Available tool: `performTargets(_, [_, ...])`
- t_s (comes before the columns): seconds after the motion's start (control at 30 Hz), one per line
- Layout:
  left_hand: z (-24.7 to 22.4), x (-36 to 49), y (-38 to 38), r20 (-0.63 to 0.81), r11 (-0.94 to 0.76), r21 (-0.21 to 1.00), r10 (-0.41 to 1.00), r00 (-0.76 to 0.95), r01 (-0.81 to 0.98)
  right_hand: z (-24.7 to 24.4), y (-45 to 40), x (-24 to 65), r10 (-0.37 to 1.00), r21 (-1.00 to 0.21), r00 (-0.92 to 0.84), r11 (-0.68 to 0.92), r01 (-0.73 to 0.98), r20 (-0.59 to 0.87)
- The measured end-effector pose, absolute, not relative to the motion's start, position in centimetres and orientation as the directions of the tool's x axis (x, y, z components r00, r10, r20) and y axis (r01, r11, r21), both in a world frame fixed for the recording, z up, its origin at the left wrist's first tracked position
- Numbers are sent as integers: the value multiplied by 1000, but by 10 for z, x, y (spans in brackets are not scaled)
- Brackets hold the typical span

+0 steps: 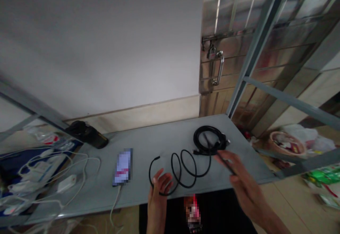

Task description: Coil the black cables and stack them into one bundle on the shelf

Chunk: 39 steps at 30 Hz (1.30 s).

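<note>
Near the shelf's front edge, my left hand point(158, 186) is closed, fingers curled, around a thin black cable point(196, 176). One plug end of the cable stands up beyond my fingers, and the rest winds in loose loops to the right. My right hand point(240, 177) grips a slim, dark, stick-like piece point(224, 161) whose far end points over a coiled black cable point(196, 138). The exact kind of that slim piece cannot be made out. The coil lies flat at the right, with connectors at its right side; the loose cable reaches up to it.
A lit phone point(123, 166) with a white cord lies left of my hands. Farther left are tangled white cables, a white charger point(67, 183) and a black object point(87, 135). Metal posts point(255, 50) frame the grey shelf point(156, 138). A basket point(287, 143) stands beyond its right end.
</note>
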State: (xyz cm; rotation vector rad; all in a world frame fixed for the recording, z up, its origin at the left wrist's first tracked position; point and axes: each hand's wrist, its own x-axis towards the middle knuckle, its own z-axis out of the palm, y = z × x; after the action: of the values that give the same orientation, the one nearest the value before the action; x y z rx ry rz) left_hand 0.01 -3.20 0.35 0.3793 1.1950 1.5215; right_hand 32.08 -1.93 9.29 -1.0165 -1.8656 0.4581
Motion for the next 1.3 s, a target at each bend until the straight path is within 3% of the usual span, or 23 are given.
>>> performTargets(0.17, [-8,-4,-42,-382,231,886,855,-350,-403,75,-4,214,672,-451,-618,737,503,409])
performTargets(0.3, [-16,-32,-51,-265,263,963,882,-390,-59,31,4,167,594,-370,-751,793,484,290])
performTargets(0.47, [-16,-58,-60,-134,215,967,886,-443,136,-9,5,143,544,-277,-775,837,473,322])
performTargets(0.6, [-13,-59,-50,8,146,944,887,-462,297,-20,16,136,516,-272,-778,855,441,358])
performTargets(0.83, [-12,-50,-3,55,64,971,878,-475,232,2,49,133,435,-274,-847,892,359,306])
performTargets(0.93, [-6,-44,9,227,-35,931,835,-501,364,10,63,133,452,-160,-835,892,423,313])
performTargets(1.07, [3,-37,12,488,-202,720,828,-277,664,11,80,137,520,-76,-792,847,526,319])
performTargets(1.2, [-3,-44,14,440,-329,618,897,33,714,3,85,148,563,-163,-763,825,541,318])
performTargets(1.3, [-13,-58,21,371,-343,609,920,125,715,-3,79,167,639,-304,-696,769,563,326])
